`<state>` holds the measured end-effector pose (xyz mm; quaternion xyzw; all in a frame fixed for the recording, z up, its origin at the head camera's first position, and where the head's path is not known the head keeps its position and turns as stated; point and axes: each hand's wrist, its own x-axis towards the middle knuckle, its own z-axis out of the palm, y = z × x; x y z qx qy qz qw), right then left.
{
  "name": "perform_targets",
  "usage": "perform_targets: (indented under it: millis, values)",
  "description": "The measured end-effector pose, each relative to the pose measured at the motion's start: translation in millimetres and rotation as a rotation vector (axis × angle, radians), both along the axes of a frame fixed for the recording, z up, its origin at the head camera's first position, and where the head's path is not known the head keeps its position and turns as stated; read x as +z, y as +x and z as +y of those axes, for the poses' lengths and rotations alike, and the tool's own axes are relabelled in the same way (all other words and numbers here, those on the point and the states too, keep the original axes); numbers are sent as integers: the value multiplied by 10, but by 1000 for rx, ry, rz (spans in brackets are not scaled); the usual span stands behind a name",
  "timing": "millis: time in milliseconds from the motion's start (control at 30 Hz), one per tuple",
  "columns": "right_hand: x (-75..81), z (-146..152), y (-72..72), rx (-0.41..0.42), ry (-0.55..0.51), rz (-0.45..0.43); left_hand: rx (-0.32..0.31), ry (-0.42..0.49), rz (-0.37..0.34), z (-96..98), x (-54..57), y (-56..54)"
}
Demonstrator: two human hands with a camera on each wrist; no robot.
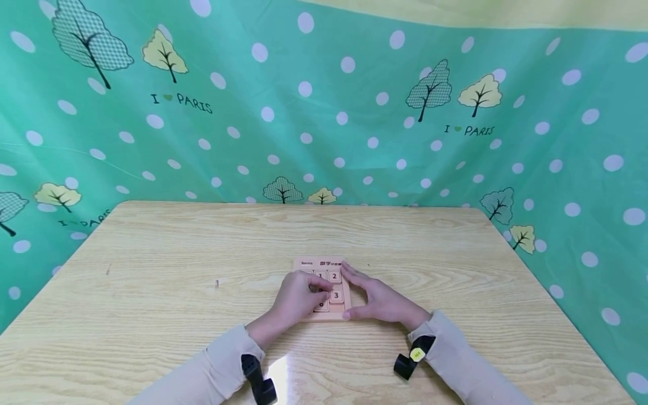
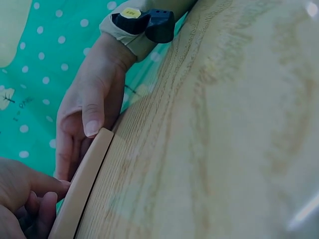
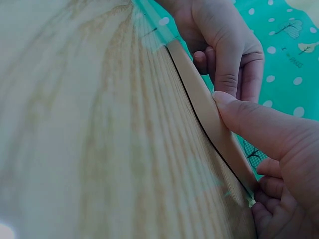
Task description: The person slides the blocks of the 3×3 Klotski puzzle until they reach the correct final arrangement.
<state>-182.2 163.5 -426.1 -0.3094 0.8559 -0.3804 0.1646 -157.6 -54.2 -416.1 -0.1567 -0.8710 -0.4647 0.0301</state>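
Observation:
A pink sliding number puzzle [image 1: 318, 317] lies flat on the table, with tiles 1, 2 and 3 readable and others partly covered. My left hand [image 1: 297, 293] reaches over it from the left, its index finger and thumb at the tiles beside the 3 tile [image 1: 336, 296]. Along the right side, my right hand [image 1: 383, 299] holds the board, thumb at the near corner and fingers at the far corner. Both wrist views show the puzzle's side edge [image 2: 82, 191] low against the wood; the left hand [image 3: 224, 47] appears beyond it in the right wrist view.
The light wooden table [image 1: 167, 270] surrounds the puzzle. A green dotted curtain [image 1: 324, 135] with printed trees hangs behind and at both sides. Black wrist devices [image 1: 259, 379] are strapped over pale sleeves [image 1: 471, 365].

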Motion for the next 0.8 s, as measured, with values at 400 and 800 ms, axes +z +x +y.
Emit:
perform_targets:
  millis: [400,800]
  values:
    - [18,-15,23,-3,9,0,-54,26,-28,-32,-31,38]
    - [26,-33,32,-17,21,-12,-71,2,-36,-40,3,83]
